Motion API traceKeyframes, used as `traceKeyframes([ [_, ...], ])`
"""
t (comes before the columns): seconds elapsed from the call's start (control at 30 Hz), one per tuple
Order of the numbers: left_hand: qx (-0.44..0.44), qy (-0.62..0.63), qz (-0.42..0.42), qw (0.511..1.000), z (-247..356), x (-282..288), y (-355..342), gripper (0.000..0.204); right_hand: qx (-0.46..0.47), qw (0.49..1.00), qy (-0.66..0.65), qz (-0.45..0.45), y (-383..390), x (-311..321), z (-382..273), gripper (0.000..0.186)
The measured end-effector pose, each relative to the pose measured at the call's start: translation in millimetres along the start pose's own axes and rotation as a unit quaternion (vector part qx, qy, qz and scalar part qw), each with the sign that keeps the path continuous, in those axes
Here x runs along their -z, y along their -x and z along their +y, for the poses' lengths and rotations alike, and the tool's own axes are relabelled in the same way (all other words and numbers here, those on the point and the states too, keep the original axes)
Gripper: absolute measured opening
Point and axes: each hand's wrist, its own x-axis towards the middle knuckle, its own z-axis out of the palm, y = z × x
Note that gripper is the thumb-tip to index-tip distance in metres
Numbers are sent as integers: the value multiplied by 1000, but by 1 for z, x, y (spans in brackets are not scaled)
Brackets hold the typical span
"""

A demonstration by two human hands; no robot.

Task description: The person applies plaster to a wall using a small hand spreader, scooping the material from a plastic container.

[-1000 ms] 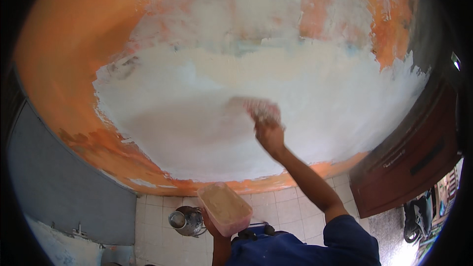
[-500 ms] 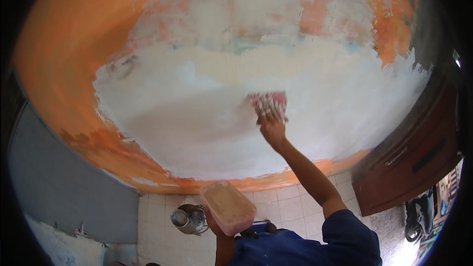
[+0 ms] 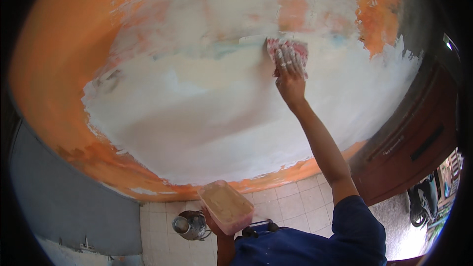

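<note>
My right hand (image 3: 289, 71), its fingers smeared with white paste, presses a flat red putty spreader (image 3: 299, 49) to the wall, with the arm stretched upward. The spreader's top edge lies along the upper border of a broad pale putty layer (image 3: 197, 113), below patchy white and orange areas. Low in the view, my left hand (image 3: 212, 222) holds a pink, translucent plastic tub (image 3: 235, 226) from its left side. Beige putty (image 3: 226, 203) fills much of the tub. Most of the left fingers are hidden behind it.
Orange paint (image 3: 54, 83) surrounds the putty. A stained metal pot (image 3: 196, 224) stands on the white floor tiles (image 3: 295, 207), left of the tub. A grey panel (image 3: 64, 182) is at the left, a dark red-brown door (image 3: 409, 152) at the right, with a motorbike (image 3: 421, 202) beyond.
My right hand has moved the spreader up the wall and slightly right, from mid-layer to its upper border. The tub has stayed nearly in place in my left hand.
</note>
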Motion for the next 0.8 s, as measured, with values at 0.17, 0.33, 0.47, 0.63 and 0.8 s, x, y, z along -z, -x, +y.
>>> traceKeyframes([
  [0.17, 11, 5, -12, 1000, -5, -6, -4, 54, -48, 995, -21, -80, 105, -22, -14, 64],
  [0.33, 10, 21, -17, 1000, -8, -16, -7, 54, -58, 991, -35, -116, 162, 1, -26, 61],
  [0.47, -12, -26, -57, 998, -7, -34, -4, 54, -69, 997, -17, -40, 102, 23, 14, 55],
  [0.63, 32, 8, -32, 999, -17, -27, -10, 52, -79, 996, -18, 20, 22, 27, 56, 67],
  [0.8, 38, -32, -38, 998, -31, -4, -18, 57, -52, 997, -49, -35, 57, -21, 63, 68],
])
